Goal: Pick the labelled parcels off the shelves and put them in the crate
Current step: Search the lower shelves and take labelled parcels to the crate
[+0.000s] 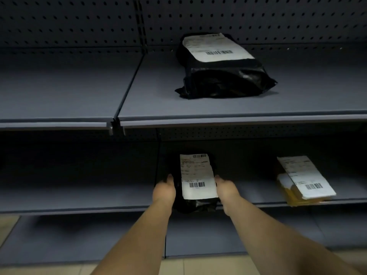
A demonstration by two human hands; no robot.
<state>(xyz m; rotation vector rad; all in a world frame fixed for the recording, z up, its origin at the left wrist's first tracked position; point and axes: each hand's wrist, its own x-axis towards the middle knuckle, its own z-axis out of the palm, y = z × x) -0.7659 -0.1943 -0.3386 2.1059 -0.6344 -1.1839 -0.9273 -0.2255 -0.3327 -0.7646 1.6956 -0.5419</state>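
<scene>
The left hand (164, 190) and right hand (226, 189) flank a black parcel (195, 204) on the middle shelf (79, 203), apparently to lift it two-handed; the fingers are hidden, so their grip cannot be told. Another black parcel (224, 76) lies above, a yellow parcel (296, 197) rightward. No crate shows.

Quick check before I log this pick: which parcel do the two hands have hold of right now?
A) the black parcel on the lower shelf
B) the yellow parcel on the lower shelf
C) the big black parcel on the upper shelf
A: the left hand and right hand grip either side of the black parcel at the lower shelf front edge.
</scene>
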